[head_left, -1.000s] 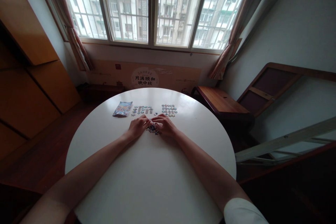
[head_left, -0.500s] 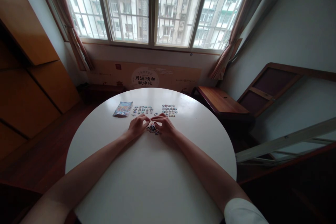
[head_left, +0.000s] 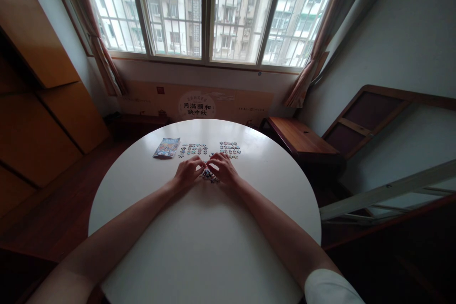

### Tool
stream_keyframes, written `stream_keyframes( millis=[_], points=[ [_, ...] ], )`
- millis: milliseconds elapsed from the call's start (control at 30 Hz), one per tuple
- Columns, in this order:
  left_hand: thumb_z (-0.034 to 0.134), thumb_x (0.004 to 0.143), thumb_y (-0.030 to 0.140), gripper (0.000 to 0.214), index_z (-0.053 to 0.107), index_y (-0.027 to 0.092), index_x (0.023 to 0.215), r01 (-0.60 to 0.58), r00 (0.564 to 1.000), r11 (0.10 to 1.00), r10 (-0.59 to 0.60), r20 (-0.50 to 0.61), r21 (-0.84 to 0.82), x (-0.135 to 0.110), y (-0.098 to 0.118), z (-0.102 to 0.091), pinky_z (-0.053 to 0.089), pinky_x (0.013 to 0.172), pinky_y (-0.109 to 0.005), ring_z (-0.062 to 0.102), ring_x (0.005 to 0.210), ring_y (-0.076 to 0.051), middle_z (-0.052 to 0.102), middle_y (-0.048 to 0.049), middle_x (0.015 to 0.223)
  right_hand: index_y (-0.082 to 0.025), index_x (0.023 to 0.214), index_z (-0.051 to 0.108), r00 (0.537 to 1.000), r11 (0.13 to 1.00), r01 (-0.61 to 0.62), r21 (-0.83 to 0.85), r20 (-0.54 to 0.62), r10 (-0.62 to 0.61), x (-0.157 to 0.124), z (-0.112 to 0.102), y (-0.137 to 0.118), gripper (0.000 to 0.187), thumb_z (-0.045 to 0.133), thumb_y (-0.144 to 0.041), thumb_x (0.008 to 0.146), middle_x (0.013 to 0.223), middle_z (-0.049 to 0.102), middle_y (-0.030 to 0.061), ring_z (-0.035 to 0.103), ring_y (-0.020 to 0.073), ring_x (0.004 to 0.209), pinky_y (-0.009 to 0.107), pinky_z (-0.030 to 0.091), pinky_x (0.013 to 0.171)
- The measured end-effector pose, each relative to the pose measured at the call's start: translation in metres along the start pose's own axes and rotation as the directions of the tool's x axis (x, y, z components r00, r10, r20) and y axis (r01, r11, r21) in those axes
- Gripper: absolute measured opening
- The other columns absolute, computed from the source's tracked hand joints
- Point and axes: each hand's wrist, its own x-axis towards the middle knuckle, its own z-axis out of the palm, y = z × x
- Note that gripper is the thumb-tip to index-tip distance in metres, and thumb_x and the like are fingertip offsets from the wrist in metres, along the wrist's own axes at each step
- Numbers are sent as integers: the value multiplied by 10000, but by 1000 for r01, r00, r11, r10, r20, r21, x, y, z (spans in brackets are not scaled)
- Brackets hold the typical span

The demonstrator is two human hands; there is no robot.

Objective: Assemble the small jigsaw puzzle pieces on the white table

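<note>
Both my hands rest near the middle of a round white table [head_left: 199,247]. My left hand [head_left: 188,172] and my right hand [head_left: 223,169] meet fingertip to fingertip over a small heap of dark jigsaw pieces [head_left: 209,177]. Each hand's fingers are curled in a pinch, and what they grip is too small to make out. Beyond the hands lie two laid-out groups of jigsaw pieces, one on the left [head_left: 192,148] and one on the right [head_left: 230,148]. A small printed picture card [head_left: 166,147] lies to their left.
A wooden bench [head_left: 299,137] stands right of the table, with a leaning wooden frame [head_left: 370,118] behind it. A wide barred window [head_left: 206,9] and a printed cardboard panel [head_left: 195,104] are at the back. Wooden cabinets [head_left: 39,118] line the left wall.
The fingertips of both hands have shifted slightly over the heap of pieces and drawn a little closer together. Nothing else has moved.
</note>
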Motion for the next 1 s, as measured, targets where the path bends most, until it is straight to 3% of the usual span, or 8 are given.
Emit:
stream_keyframes(
  millis=[367, 600, 1000],
  points=[
    [483, 874, 389, 264, 681, 218, 837, -21, 999, 1000, 20, -25, -17, 0, 1, 1, 388, 619, -221, 539, 612, -85, 625, -10, 877, -212, 878, 633, 999, 999, -46, 23, -4, 46, 0, 1, 0, 128, 510, -240, 896, 875, 619, 51, 510, 177, 864, 308, 345, 795],
    [492, 866, 430, 300, 680, 207, 796, -14, 999, 999, 11, -50, -49, -1, -2, 3, 390, 604, -219, 524, 576, -76, 628, -11, 852, -197, 707, 641, 992, 992, -121, -15, 17, 122, -1, -1, -2, 271, 562, -408, 858, 742, 644, 31, 520, 168, 765, 318, 307, 767],
    [491, 870, 435, 298, 687, 213, 842, -105, 993, 992, 101, -55, -68, -2, -7, 6, 397, 590, -209, 523, 580, -73, 619, -15, 830, -193, 706, 656, 997, 995, -67, 68, 37, 65, -1, 1, 2, 293, 574, -442, 838, 716, 632, 31, 524, 159, 740, 296, 371, 736]
  ],
)
